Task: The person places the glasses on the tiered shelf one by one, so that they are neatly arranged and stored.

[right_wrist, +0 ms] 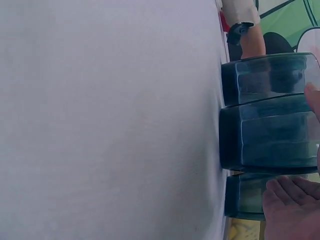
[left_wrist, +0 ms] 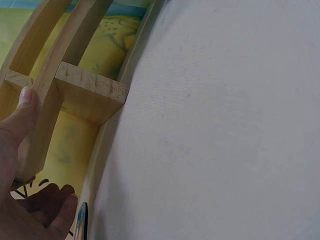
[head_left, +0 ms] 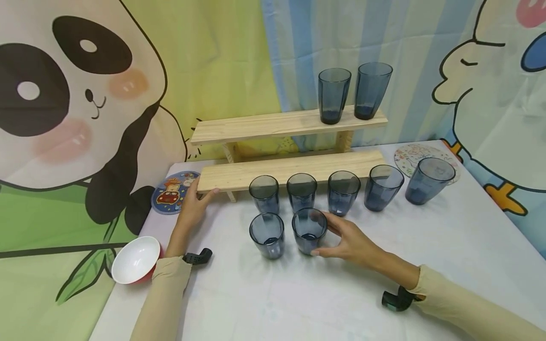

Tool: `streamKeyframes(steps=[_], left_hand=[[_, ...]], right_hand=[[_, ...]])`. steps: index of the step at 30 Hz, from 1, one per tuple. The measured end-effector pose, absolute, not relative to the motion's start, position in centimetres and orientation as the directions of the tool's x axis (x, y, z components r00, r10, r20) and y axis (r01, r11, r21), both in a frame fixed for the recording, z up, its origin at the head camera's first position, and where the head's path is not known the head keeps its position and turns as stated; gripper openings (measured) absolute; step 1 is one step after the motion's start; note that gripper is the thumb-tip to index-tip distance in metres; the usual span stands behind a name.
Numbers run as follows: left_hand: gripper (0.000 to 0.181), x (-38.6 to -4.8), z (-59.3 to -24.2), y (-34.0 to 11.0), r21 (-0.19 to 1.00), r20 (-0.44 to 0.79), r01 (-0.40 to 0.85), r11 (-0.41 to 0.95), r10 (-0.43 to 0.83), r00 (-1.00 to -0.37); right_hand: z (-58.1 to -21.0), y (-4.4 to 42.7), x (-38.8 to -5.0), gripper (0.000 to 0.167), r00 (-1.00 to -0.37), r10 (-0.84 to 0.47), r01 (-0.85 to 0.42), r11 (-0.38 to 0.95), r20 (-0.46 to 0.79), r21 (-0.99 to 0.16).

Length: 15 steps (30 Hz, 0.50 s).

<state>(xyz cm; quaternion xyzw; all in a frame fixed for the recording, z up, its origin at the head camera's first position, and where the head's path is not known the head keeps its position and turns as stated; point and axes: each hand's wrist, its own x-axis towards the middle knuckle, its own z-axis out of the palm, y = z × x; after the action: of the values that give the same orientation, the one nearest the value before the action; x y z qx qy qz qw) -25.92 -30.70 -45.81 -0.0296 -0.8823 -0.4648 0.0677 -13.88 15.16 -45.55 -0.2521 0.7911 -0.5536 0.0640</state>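
Note:
Near the table's middle my right hand (head_left: 351,241) holds a blue-tinted drinking glass (head_left: 308,232), thumb on the near side and fingers on the far side. In the right wrist view, this glass (right_wrist: 275,137) stands upright on the table. Another glass (head_left: 267,237) is just to its left. At the left, my left hand (head_left: 194,208) grips the end of the lower board of a two-tier wooden shelf (head_left: 290,169). In the left wrist view, its thumb lies on the board's front edge (left_wrist: 42,125), with the other fingers curled near the end.
Behind the held glass, several like glasses (head_left: 343,194) stand in a row before the shelf. Two more glasses (head_left: 334,97) stand on the upper board's right end. A white bowl (head_left: 135,260), a blue round mat (head_left: 172,193) and a pale round mat (head_left: 411,158) lie near the edges.

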Motion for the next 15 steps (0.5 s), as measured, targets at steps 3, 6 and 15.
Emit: streamKeyframes(steps=[3,6,15], left_hand=[[0.090,-25.98,-45.80,-30.69,0.814,0.151,0.118,0.569,-0.011,-0.988],[0.090,-26.03,-45.87,-30.69,0.815,0.154,0.119,0.567,-0.014,-0.988],[0.092,-25.93,-45.90,-30.80,0.820,0.150,0.117,0.561,-0.013,-0.989]], right_hand=[[-45.72,14.86,-14.13,0.091,-0.854,-0.476,-0.355,0.241,0.208,-0.903],[-45.83,14.71,-14.28,0.089,-0.848,-0.480,-0.363,0.222,0.223,-0.905],[-46.13,14.44,-14.25,0.078,-0.828,-0.495,-0.381,0.151,0.264,-0.912]])
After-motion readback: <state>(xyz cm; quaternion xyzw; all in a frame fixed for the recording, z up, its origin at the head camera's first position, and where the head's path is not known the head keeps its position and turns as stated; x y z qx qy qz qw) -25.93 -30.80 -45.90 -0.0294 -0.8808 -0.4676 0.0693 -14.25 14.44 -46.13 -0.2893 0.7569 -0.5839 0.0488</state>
